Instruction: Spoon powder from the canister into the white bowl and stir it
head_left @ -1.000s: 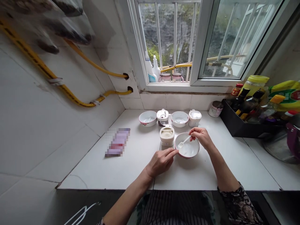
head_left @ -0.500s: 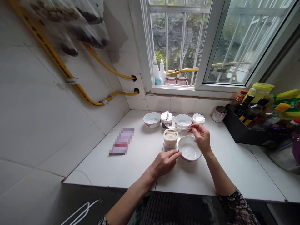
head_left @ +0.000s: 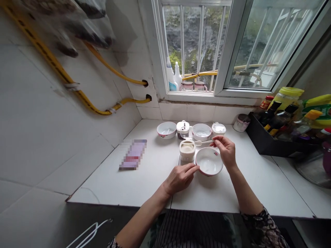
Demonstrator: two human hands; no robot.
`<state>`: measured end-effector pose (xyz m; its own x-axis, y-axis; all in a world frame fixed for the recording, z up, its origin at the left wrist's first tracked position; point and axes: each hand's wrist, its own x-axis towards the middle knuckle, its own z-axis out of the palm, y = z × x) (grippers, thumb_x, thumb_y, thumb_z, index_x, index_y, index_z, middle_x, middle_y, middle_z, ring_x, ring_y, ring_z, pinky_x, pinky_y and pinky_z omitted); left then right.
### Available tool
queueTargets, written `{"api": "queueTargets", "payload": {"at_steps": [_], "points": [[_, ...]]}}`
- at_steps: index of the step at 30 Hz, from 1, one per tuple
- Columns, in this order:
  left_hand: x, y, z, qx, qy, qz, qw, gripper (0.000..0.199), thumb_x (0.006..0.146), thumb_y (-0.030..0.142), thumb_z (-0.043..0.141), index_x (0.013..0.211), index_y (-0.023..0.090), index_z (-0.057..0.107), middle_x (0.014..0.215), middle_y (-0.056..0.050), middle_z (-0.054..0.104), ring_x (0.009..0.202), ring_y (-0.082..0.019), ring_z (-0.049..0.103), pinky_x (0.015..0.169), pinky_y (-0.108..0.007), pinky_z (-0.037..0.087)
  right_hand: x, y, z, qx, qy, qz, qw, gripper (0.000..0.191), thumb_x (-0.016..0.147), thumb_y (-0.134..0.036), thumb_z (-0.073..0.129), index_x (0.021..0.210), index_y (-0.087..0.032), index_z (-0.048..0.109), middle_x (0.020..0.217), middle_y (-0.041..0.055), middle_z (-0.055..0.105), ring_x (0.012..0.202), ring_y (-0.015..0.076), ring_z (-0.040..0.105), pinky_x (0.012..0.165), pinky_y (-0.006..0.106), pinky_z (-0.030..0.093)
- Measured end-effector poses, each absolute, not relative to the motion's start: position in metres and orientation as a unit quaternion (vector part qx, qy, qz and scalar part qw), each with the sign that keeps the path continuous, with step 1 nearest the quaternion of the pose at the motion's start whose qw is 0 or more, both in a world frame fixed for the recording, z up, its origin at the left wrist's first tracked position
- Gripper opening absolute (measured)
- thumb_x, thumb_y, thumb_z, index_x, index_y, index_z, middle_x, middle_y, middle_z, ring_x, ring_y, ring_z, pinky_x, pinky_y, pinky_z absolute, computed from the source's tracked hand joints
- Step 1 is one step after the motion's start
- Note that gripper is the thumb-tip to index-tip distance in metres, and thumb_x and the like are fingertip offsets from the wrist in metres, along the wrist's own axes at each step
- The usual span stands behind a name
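Note:
A white bowl with a pinkish outer side (head_left: 210, 153) stands on the counter in front of me. My left hand (head_left: 180, 178) is closed at its left edge, fingertips on the rim. Above the bowl's far side, my right hand (head_left: 225, 148) pinches the handle of a small white spoon (head_left: 201, 142). The spoon's head points left, close to an open seasoning jar (head_left: 187, 155) that has pale grains inside. I cannot make out whether the spoon carries anything. Behind stand a lidded jar with dark contents (head_left: 182, 130), another lidded jar (head_left: 218, 128) and two more bowls, a left one (head_left: 163, 134) and a right one (head_left: 201, 137).
A blurred-out purple item (head_left: 134, 155) lies on the counter (head_left: 103, 187) at left. At right, a black box (head_left: 263, 146) holds several bottles, with a small jar (head_left: 241, 123) beside it. A yellow pipe (head_left: 85, 101) runs along the left wall, and a barred window is ahead.
My right hand has shifted slightly right with the spoon, whose head has moved a little away from the open jar. My left hand stays at the bowl. The view has shifted slightly.

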<state>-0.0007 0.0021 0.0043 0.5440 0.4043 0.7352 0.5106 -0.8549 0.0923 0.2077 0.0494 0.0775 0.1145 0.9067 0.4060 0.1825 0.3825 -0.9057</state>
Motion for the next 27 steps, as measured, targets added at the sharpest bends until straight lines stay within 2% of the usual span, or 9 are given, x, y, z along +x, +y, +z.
{"api": "queueTargets", "payload": {"at_steps": [4,8,11,14,16,20,27], "points": [[-0.002,0.002,0.003,-0.879,-0.262,-0.394,0.056,0.034,0.092,0.007,0.038,0.120,0.013,0.056,0.101,-0.011,0.070,0.085,-0.016,0.070,0.064,-0.023,0.059,0.232,0.051,0.081,-0.493,-0.637,0.330,0.492,0.011,0.072,-0.023,0.052,0.070,-0.019,0.062,0.053,-0.0011,0.061,0.053,0.0147,0.056,0.058,0.028,0.045],[-0.002,0.001,0.004,-0.880,-0.263,-0.393,0.052,0.035,0.092,0.007,0.039,0.122,0.014,0.055,0.103,-0.011,0.070,0.089,-0.016,0.070,0.068,-0.023,0.059,0.238,0.046,0.083,-0.512,-0.734,0.256,0.367,0.017,0.069,-0.015,0.045,0.062,-0.020,0.060,0.049,-0.0024,0.058,0.050,0.0126,0.050,0.057,0.026,0.040],[-0.002,0.000,0.005,-0.878,-0.267,-0.392,0.054,0.034,0.092,0.006,0.040,0.122,0.015,0.055,0.102,-0.010,0.070,0.087,-0.015,0.070,0.067,-0.022,0.058,0.230,0.043,0.081,-0.499,-0.776,0.218,0.317,0.019,0.067,-0.011,0.042,0.057,-0.020,0.056,0.047,-0.0031,0.056,0.049,0.0108,0.045,0.066,0.027,0.040],[-0.002,0.000,0.005,-0.880,-0.262,-0.393,0.055,0.035,0.092,0.006,0.040,0.123,0.014,0.055,0.100,-0.010,0.070,0.087,-0.015,0.070,0.067,-0.022,0.058,0.222,0.041,0.079,-0.495,-0.770,0.279,0.288,0.019,0.067,-0.011,0.042,0.057,-0.019,0.056,0.048,-0.0026,0.058,0.049,0.0110,0.047,0.061,0.025,0.039],[-0.003,0.001,0.005,-0.881,-0.257,-0.393,0.053,0.036,0.092,0.005,0.040,0.124,0.014,0.054,0.100,-0.010,0.070,0.087,-0.015,0.070,0.066,-0.021,0.058,0.221,0.041,0.079,-0.504,-0.745,0.321,0.294,0.019,0.066,-0.012,0.042,0.060,-0.019,0.058,0.050,-0.0017,0.060,0.051,0.0120,0.051,0.056,0.024,0.037],[-0.003,0.002,0.003,-0.881,-0.252,-0.398,0.050,0.037,0.092,0.005,0.041,0.125,0.015,0.054,0.100,-0.010,0.070,0.087,-0.015,0.069,0.067,-0.022,0.058,0.226,0.043,0.079,-0.531,-0.682,0.361,0.351,0.017,0.066,-0.018,0.045,0.063,-0.019,0.061,0.052,-0.0010,0.062,0.054,0.0133,0.053,0.056,0.024,0.038],[-0.001,0.001,0.006,-0.878,-0.259,-0.398,0.058,0.035,0.092,0.005,0.040,0.121,0.015,0.055,0.100,-0.010,0.070,0.085,-0.015,0.070,0.066,-0.022,0.059,0.232,0.052,0.076,-0.516,-0.583,0.452,0.435,0.013,0.060,-0.022,0.051,0.060,-0.018,0.062,0.047,0.0004,0.061,0.050,0.0130,0.049,0.053,0.025,0.039]]}}
